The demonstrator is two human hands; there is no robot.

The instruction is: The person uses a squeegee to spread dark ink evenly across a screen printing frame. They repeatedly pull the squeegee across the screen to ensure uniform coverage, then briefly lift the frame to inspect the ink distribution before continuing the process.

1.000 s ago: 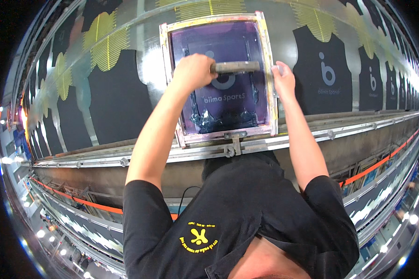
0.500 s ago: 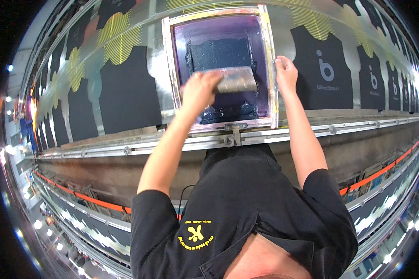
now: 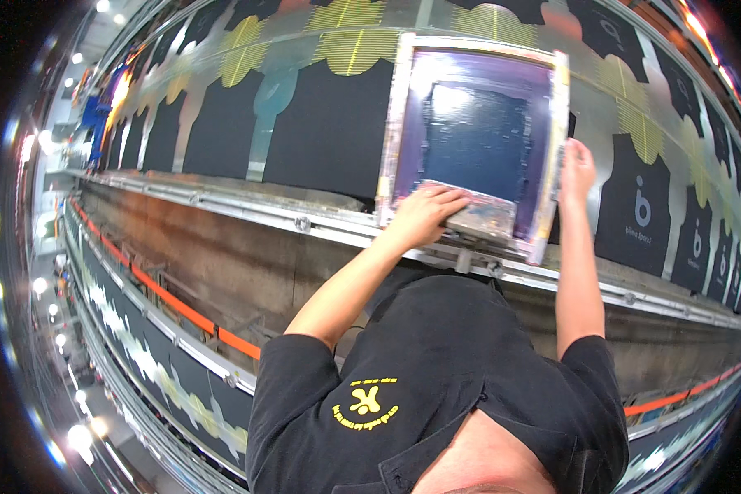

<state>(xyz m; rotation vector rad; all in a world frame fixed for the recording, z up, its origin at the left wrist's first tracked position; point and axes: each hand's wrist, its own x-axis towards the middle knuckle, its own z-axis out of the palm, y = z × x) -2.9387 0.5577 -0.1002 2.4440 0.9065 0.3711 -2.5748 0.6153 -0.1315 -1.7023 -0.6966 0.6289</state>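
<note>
Fingers bent over a squeegee (image 3: 489, 217), the left hand (image 3: 426, 214) holds it at the near end of a screen-printing frame (image 3: 395, 132); the half-curled right hand (image 3: 577, 171) meets the frame's right side, grip unclear.

A long metal-topped table (image 3: 603, 144) extends to both sides of the left hand (image 3: 431, 216) and beyond it. A metal rail (image 3: 247, 209) follows the near edge of the table, running left of the hand. On the near side of the rail lies a brown surface (image 3: 198, 247), crossed by an orange strip (image 3: 239, 344). Farther to the hand's lower left is a second long table (image 3: 144, 352). Lit lamps (image 3: 80, 438) line the far left. A blue structure (image 3: 99, 115) stands to the hand's upper left, beside a bright orange-white glow (image 3: 123, 82).
</note>
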